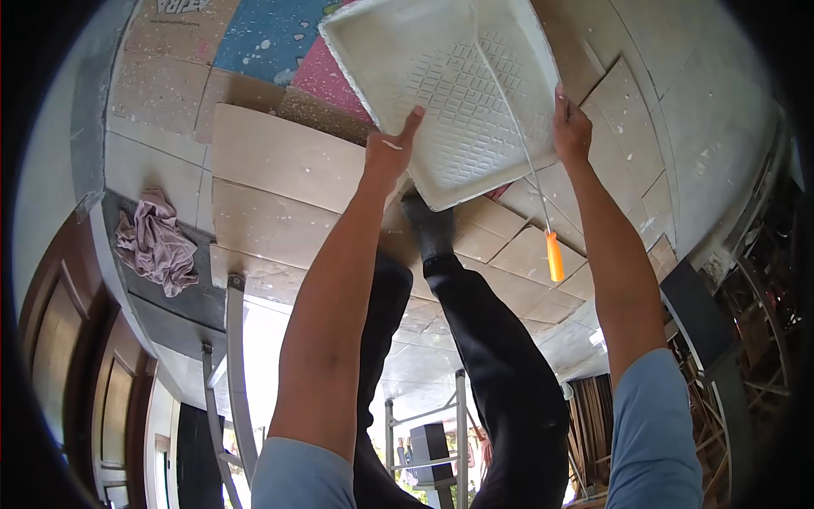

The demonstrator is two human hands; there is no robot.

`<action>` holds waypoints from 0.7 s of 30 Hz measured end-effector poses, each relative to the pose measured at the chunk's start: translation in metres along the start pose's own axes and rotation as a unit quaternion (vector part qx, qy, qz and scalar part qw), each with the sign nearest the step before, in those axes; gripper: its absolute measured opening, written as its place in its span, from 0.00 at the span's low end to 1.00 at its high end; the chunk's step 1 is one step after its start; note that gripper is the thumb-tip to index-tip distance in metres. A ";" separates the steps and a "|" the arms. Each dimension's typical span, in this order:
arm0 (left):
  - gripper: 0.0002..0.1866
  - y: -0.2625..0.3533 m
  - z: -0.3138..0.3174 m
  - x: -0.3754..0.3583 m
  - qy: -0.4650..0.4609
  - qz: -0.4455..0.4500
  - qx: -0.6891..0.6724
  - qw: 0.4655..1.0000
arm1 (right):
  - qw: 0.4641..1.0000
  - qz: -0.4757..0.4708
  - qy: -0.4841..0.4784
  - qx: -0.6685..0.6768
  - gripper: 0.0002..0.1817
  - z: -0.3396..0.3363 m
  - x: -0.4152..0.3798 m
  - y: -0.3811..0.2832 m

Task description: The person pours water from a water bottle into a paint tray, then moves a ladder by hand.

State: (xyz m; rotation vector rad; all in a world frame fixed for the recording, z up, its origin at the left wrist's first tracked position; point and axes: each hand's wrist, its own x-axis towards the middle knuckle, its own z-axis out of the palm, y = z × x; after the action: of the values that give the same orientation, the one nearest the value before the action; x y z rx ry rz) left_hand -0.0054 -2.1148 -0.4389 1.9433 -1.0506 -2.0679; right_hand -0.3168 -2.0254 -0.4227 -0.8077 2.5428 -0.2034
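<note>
A white paint tray (381, 64) with a ridged grid floor is held up over the cardboard-covered ground. My left hand (392, 151) grips its left edge, with the thumb lying on the inner side and a white smear on the skin. My right hand (571, 129) is closed round the right edge. Across the tray lies a roller tool's thin metal rod, and its orange handle (554, 256) sticks out past the tray's near edge. The rod's far end is cut off at the top of the view.
Flattened cardboard (284, 157) with paint spots covers the floor. A crumpled pink cloth (158, 242) lies at the left. Metal ladder or scaffold legs (236, 365) stand near it. My dark-shod foot (430, 229) is below the tray. Wooden doors (114, 407) are at lower left.
</note>
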 end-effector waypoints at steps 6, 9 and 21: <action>0.36 -0.003 -0.022 -0.055 0.043 0.044 0.114 0.992 | 0.999 0.007 -0.049 0.009 0.35 0.012 0.012 0.013; 0.29 -0.012 -0.041 -0.109 0.078 0.109 0.084 0.987 | 0.999 -0.022 -0.008 0.039 0.36 0.003 0.003 0.000; 0.22 -0.047 -0.141 -0.563 0.231 -0.013 -0.084 0.969 | 0.956 -0.239 -0.170 -0.017 0.30 -0.209 -0.197 -0.144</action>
State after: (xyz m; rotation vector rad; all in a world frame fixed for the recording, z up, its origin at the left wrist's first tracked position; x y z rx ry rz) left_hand 0.2367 -1.8412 0.0139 2.1998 -0.7260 -1.5343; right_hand -0.1992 -2.0289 -0.1236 -1.3393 2.0049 -0.1562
